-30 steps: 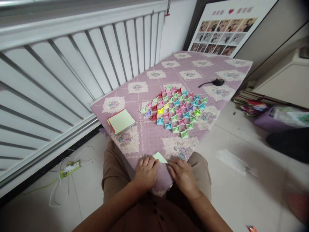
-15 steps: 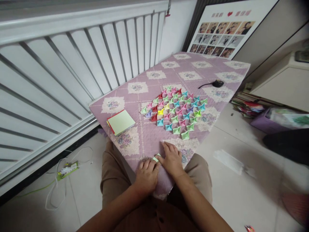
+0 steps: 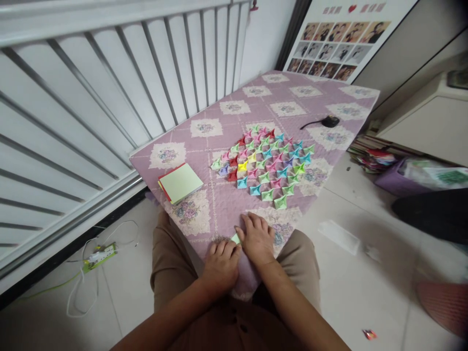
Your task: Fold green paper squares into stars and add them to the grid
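Note:
A small light green paper point(image 3: 236, 239) lies on the table near its front corner, partly hidden by fingers. My left hand point(image 3: 222, 263) presses on its lower left side, fingers bent and close together. From the right, my right hand point(image 3: 256, 237) holds the paper down, with thumb and fingertips against it. Beyond the hands stand rows of folded paper pieces in green, pink, blue, red and yellow point(image 3: 263, 178). To the left rests a stack of square paper sheets point(image 3: 182, 183), light green on top with red edges showing.
The table point(image 3: 226, 214) has a purple floral cloth. A black object with a cord point(image 3: 330, 121) lies towards its right side. A white radiator point(image 3: 109, 97) borders the left edge. A power strip point(image 3: 100, 257) is on the floor. A photo board point(image 3: 329, 48) stands behind.
The view has shifted slightly. My right thumb has moved a little up and left over the green paper, and less of the paper's folded shape shows. Both hands stay at the same spot.

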